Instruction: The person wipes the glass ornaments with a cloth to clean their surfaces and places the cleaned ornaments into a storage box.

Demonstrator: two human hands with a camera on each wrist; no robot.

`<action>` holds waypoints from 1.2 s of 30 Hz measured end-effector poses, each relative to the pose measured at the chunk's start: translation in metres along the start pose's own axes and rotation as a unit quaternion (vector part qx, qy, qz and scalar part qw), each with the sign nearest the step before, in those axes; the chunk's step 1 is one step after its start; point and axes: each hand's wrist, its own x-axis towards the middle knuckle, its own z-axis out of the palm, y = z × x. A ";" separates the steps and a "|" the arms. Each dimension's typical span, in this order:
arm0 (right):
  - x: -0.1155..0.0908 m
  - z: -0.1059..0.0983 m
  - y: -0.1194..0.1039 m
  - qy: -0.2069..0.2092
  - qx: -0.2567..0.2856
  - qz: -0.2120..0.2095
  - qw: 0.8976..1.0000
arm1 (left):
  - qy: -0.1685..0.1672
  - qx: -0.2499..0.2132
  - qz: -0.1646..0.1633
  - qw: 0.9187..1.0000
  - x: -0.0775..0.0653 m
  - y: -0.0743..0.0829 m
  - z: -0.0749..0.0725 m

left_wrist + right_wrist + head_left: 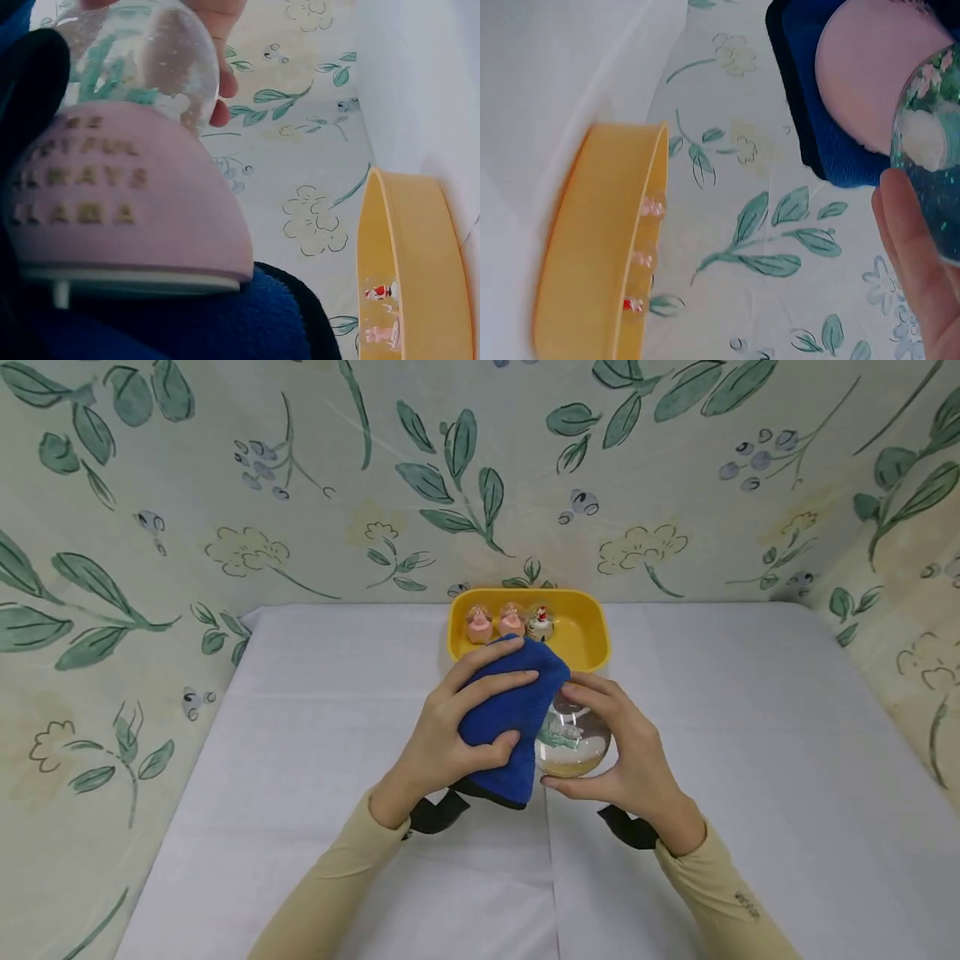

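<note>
A snow globe (576,745) lies tilted on its side between the two hands, above the white table. My right hand (637,752) grips its clear ball, thumb at the near side and fingers at the far side. Around the base end, my left hand (438,739) holds a blue cloth (504,714) with dark edging, its fingers spread and bent over it. The cloth hides the base in the head view. In the left wrist view the pink base (150,187) shows raised gold letters and a pale underside against the cloth. Green and white figures and glitter sit inside the ball.
A yellow tray (592,652) stands at the table's back edge, just beyond the hands. Along its left part sit three small clear-domed ornaments (511,620), two pink and one with red and white. A leaf-patterned curtain (300,527) hangs behind the white-covered table (300,760).
</note>
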 end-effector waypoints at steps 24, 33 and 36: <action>-0.008 -0.001 0.004 -0.042 0.035 0.077 0.995 | 0.014 -0.006 -0.024 1.000 -0.006 -0.006 0.004; -0.011 0.013 0.005 0.064 0.076 0.050 0.994 | -0.001 0.014 -0.018 1.000 -0.011 -0.003 0.013; -0.013 0.018 -0.001 0.082 0.133 0.175 0.972 | -0.003 0.043 -0.012 0.999 -0.013 -0.003 0.017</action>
